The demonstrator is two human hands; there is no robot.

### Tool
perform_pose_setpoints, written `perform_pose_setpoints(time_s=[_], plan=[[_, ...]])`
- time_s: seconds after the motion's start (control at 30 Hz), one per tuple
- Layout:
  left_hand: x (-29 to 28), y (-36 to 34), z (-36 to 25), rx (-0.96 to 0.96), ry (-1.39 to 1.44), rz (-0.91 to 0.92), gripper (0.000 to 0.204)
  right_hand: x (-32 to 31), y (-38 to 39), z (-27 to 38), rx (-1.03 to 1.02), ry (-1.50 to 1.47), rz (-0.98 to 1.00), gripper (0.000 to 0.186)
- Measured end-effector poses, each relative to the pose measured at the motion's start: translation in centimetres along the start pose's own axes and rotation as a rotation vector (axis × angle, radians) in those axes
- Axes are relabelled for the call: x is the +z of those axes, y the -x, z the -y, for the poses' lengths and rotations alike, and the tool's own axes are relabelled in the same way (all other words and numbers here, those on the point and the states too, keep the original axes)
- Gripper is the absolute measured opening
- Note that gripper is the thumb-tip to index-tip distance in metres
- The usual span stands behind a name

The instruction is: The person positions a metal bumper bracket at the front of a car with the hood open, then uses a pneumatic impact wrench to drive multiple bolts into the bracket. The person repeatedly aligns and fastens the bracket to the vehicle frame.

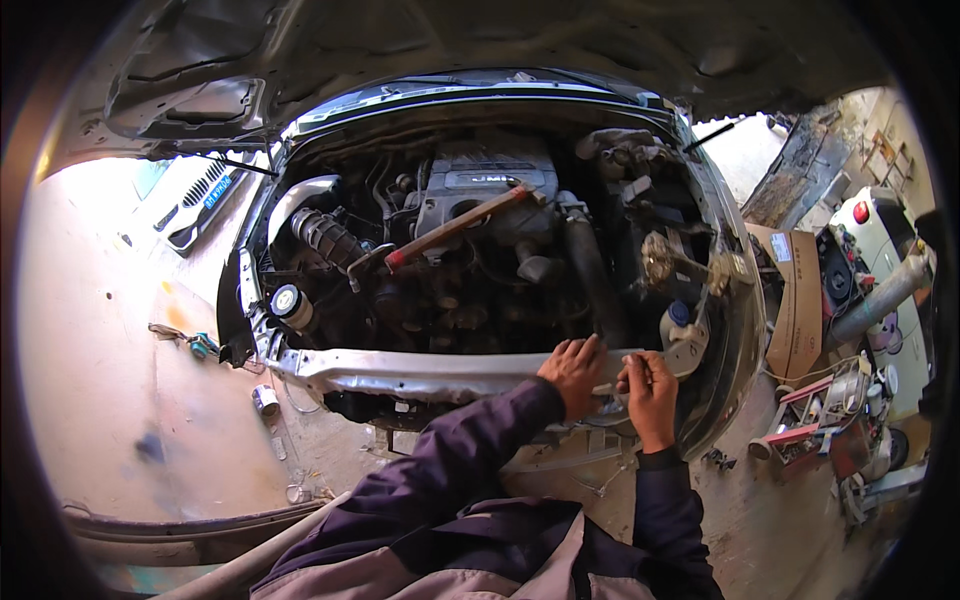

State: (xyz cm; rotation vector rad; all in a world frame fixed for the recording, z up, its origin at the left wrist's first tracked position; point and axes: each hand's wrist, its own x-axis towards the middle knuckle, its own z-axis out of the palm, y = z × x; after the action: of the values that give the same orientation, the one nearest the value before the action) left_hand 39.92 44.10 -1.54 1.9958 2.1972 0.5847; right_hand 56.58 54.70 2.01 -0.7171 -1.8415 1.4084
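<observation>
A silver front crossbar (430, 370) runs across the front of an open engine bay. My left hand (573, 378) lies over the right part of this bar, its fingers curled onto the top edge. Just to its right, my right hand (650, 392) is closed in a pinch above the bar. Whatever sits between its fingertips is too small to make out. A blue-capped fluid reservoir (678, 325) stands beyond the right hand. Farther back, a hammer with a red-ended handle (450, 232) rests across the grey engine cover (480, 165).
The raised hood (480, 40) hangs over the far side. A white-capped reservoir (290, 303) sits at the bay's left. Cardboard (795, 300) and a red-framed stand (805, 410) are on the right. A white car (195, 200) shows at far left.
</observation>
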Motion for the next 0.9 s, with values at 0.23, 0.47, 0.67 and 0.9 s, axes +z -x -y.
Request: perform_pose_setpoints(time_s=[0.23, 0.47, 0.67, 0.9], plan=[[-7.7, 13.1, 9.4, -0.201, -0.027, -0.201, 0.069, 3.6, -10.3, 2.8, -0.056, 0.246, -0.002, 0.014], [-9.1, 15.9, 13.6, -0.326, 0.022, -0.132, 0.058, 12.5, -30.7, 4.4, -0.484, 0.595, 0.176, 0.016], [-9.7, 15.9, 14.3, -0.332, 0.118, -0.176, 0.056, 22.9, -52.6, 3.8, -0.626, 0.735, 0.330, 0.019], [-8.1, 16.2, 15.2, -0.338, 0.084, -0.246, 0.041, 35.3, -68.6, 3.4, -0.634, 0.812, 0.374, 0.023]])
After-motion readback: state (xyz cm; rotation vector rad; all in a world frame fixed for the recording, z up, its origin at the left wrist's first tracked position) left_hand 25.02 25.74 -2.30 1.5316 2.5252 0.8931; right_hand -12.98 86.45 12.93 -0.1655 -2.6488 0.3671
